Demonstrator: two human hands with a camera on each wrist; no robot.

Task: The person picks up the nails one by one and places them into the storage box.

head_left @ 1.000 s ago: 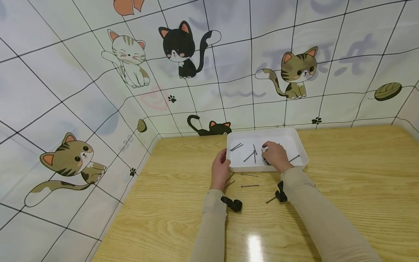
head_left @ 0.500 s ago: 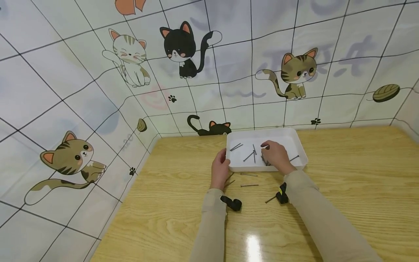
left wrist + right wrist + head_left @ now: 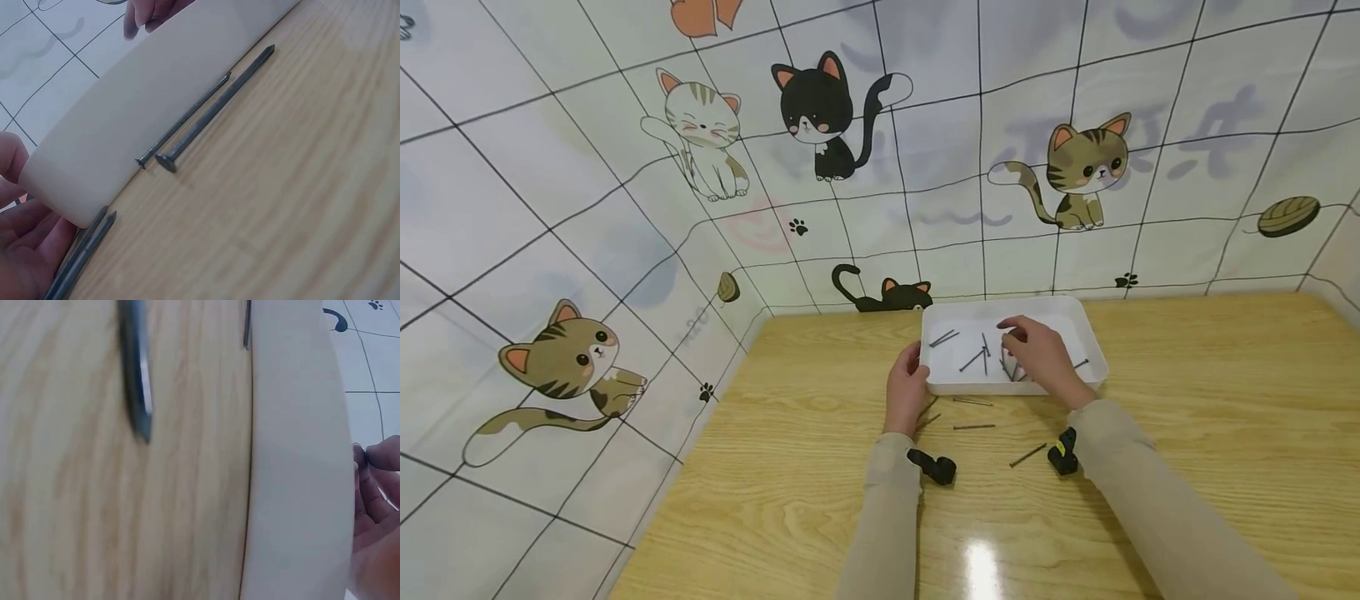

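Observation:
A white tray (image 3: 1091, 350) stands at the back of the table, with several nails (image 3: 973, 360) lying in it. My left hand (image 3: 906, 392) grips the tray's left end; in the left wrist view the thumb (image 3: 11, 156) is at the rim and the fingers are low against the outer wall. Over the tray, right of its middle, hovers my right hand (image 3: 1043, 357), fingers loosely bent and no nail showing in them. More nails lie just below those fingers, partly hidden by the hand.
On the wooden table (image 3: 760, 467), several loose nails lie in front of the tray, among them a long nail (image 3: 974, 427) and another nail (image 3: 1027, 455) near the right wrist. A cat-patterned wall covering (image 3: 951, 183) rises right behind the tray.
My right hand has drawn back slightly to the right and its fingers have loosened, uncovering more of the nails below it. The left hand stays on the tray.

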